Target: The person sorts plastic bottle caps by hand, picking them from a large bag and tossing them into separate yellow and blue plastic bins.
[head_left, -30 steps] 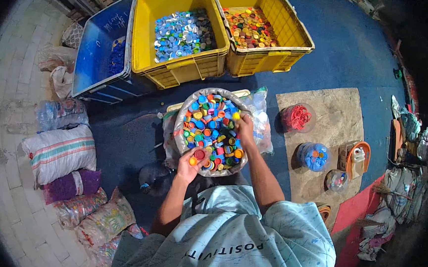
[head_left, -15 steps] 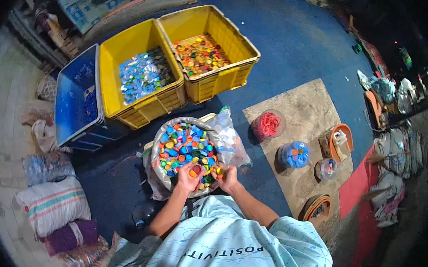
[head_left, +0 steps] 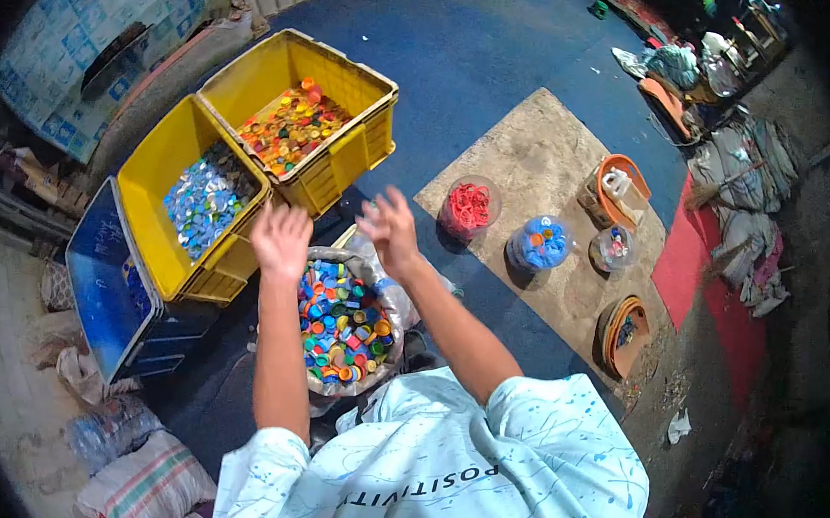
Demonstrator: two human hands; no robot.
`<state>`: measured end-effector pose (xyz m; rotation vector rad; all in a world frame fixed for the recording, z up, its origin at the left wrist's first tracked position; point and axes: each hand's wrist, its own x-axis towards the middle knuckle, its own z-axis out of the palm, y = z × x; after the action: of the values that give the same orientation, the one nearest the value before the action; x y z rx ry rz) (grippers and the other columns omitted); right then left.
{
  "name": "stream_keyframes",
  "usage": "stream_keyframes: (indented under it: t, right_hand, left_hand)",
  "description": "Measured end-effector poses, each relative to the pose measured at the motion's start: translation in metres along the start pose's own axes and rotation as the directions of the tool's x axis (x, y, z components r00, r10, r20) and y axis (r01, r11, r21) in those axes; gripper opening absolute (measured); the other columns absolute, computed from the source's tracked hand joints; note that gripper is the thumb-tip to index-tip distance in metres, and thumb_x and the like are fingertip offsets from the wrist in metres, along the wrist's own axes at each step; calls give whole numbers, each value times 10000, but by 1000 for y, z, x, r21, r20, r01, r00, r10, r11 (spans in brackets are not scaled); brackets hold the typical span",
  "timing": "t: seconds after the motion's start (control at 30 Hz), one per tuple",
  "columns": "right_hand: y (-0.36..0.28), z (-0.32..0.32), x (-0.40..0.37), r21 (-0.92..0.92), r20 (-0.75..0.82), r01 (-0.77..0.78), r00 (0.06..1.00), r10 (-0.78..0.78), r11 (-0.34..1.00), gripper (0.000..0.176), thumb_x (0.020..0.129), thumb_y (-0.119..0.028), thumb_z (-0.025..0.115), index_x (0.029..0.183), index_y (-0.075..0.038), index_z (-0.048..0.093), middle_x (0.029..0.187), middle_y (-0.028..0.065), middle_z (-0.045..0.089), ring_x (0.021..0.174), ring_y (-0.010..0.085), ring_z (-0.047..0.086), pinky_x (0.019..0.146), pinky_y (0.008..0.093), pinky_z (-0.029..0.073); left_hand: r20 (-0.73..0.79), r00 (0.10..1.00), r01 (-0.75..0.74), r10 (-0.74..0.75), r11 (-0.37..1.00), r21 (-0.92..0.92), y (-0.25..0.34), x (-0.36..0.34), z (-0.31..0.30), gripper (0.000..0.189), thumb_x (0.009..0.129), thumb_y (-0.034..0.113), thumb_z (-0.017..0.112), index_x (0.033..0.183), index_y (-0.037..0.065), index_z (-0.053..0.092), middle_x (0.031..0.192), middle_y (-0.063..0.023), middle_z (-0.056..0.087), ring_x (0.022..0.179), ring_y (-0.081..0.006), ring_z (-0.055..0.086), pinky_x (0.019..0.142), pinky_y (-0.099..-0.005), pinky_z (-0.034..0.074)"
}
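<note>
Both arms reach forward over a round sack (head_left: 396, 330) filled with mixed coloured bottle caps (head_left: 341, 321). My left hand (head_left: 282, 240) has its fingers spread near the front corner of the middle yellow crate (head_left: 221, 279), with nothing in it. Further right, my right hand (head_left: 391, 230) is raised with fingers apart, also without anything in it. The farther yellow crate (head_left: 360, 154) contains red, orange and yellow caps (head_left: 294, 125), a few of them blurred above the pile. Blue and white caps (head_left: 205, 204) lie in the middle crate.
A blue crate (head_left: 97, 266) stands at the left. On a tan mat (head_left: 530, 132) at the right are a tub of red pieces (head_left: 469, 208), a tub of blue caps (head_left: 541, 243), a small clear jar (head_left: 613, 248) and orange baskets (head_left: 623, 333). A striped sack (head_left: 149, 486) lies lower left.
Both hands have moved up from the sack toward the crates and opened, letting go of the caps they held. The view has shifted, and reddish caps now show above the farther crate's pile.
</note>
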<state>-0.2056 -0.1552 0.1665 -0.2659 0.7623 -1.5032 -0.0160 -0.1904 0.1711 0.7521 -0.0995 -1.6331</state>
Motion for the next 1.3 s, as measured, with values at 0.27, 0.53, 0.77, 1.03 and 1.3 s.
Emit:
stream_keyframes:
  t: [0.27,0.53,0.77,1.03,1.3]
  right_hand:
    - [63,-191,-76,-260,-485,-445,827,283,857,248,782,-112,494,1028,-83,494,900,54,533,769,233,583,695,381,515]
    - [81,-199,-95,-630,-486,-464,861,150,623,365,791,-158,542,1120,0,548,896,113,631,759,197,619,681,337,513]
    - [115,-196,-86,-991,-64,-70,996,62,110,243,780,-126,558,972,19,597,740,139,640,665,222,630,587,342,503]
    - [134,-153,-81,-801,533,496,846,-21,-336,300,703,-124,665,982,-42,593,989,169,592,877,361,561,769,454,444]
    - [150,-153,-59,-582,543,616,780,311,-531,622,598,-342,770,1171,-186,583,1133,62,548,1042,264,493,828,409,379]
  left_hand:
    - [-251,954,151,-163,986,-64,-60,-83,-190,630,881,339,567,1311,-77,369,1314,-181,448,1264,-316,402,1066,-428,336]
    - [-449,892,111,-54,989,102,-63,-126,-232,399,882,279,567,1167,8,503,1058,-90,559,968,-210,562,834,-341,481]
    - [-520,853,113,42,958,263,-79,-140,-255,170,857,127,581,1017,73,564,832,-40,602,637,-126,558,548,-251,476]
    - [-576,817,264,3,886,380,-108,-177,-257,184,845,100,590,1023,56,582,824,-40,602,622,-116,544,566,-254,466]
    - [-539,842,312,28,789,529,-111,-187,-244,244,803,67,612,1038,42,550,797,-28,574,598,-104,533,518,-242,445]
